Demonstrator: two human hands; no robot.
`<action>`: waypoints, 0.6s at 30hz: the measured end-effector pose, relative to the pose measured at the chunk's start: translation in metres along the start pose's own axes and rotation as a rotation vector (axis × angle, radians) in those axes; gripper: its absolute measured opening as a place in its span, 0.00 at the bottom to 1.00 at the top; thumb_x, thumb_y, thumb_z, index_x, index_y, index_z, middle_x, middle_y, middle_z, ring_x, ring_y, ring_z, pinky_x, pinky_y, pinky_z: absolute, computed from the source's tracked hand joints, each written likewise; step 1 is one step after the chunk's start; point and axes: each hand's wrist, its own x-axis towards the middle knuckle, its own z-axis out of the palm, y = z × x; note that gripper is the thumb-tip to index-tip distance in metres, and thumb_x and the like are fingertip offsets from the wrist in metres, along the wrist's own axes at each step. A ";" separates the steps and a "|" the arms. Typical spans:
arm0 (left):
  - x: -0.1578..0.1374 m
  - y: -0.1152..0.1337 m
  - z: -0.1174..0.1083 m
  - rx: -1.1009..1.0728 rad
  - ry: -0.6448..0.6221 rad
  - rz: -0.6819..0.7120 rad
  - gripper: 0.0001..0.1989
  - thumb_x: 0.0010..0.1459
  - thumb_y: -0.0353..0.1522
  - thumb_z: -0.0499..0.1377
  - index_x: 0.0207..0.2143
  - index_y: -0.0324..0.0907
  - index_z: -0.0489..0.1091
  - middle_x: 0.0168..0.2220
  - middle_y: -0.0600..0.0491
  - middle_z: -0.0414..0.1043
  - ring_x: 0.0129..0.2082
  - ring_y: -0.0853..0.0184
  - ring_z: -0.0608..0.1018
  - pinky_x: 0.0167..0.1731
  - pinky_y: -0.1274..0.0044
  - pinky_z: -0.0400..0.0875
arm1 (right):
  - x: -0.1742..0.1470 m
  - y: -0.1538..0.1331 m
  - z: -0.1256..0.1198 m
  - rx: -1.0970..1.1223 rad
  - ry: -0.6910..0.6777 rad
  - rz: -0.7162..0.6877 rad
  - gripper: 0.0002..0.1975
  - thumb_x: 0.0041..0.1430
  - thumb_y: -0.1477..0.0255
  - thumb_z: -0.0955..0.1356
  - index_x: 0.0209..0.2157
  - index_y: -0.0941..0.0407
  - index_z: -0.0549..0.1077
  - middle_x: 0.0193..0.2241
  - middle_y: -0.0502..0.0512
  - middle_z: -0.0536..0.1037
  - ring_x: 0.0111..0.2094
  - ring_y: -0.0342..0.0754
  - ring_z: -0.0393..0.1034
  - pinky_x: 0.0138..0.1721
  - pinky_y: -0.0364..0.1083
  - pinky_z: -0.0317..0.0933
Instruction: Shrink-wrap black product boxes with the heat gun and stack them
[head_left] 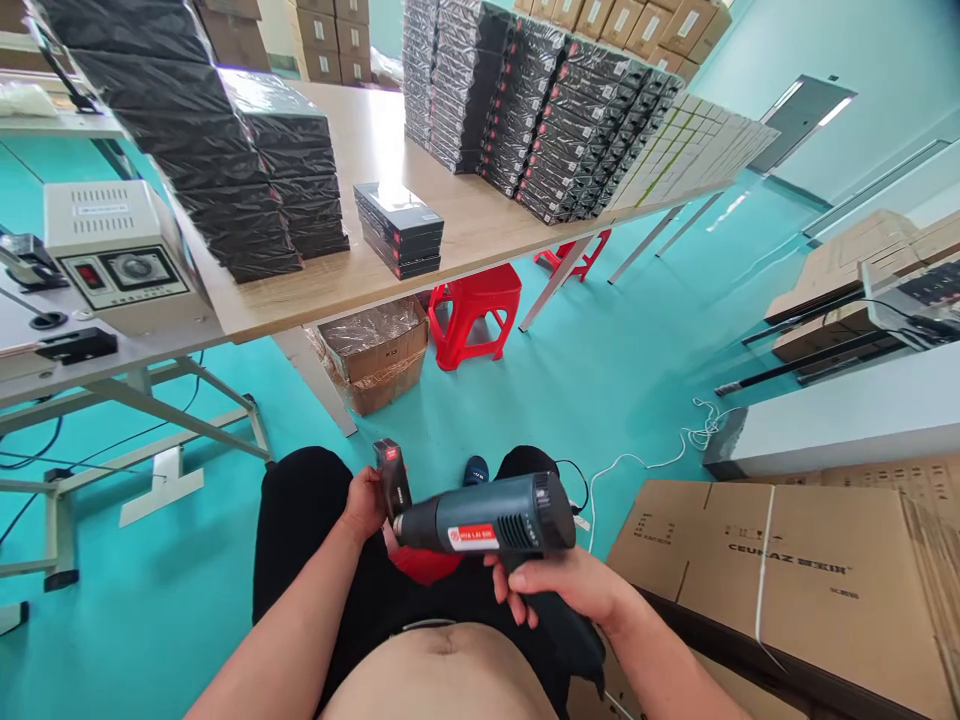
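Bare belly [442,675] closest to camera, below both hands' fingers. Left hand [365,505]: fingers narrow, gripping lower left side of small black box [393,478], which tilts up past the fingertips; far-side fingers partly hidden. Heat gun [495,517] next, spanning from left fingers to right ones, nozzle right at the box, contact unclear. Right hand [559,585]: fingers curled round the gun's handle, some fingertips sticking out past it. Brown carton [832,590] right of right fingers, apart.
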 end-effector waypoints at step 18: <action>-0.029 0.012 0.005 -0.107 -0.431 -0.085 0.32 0.52 0.51 0.55 0.52 0.37 0.67 0.42 0.39 0.74 0.45 0.50 0.75 0.43 0.58 0.69 | -0.015 0.014 -0.023 0.197 0.379 -0.061 0.16 0.49 0.68 0.67 0.40 0.60 0.73 0.29 0.56 0.75 0.24 0.44 0.68 0.22 0.42 0.59</action>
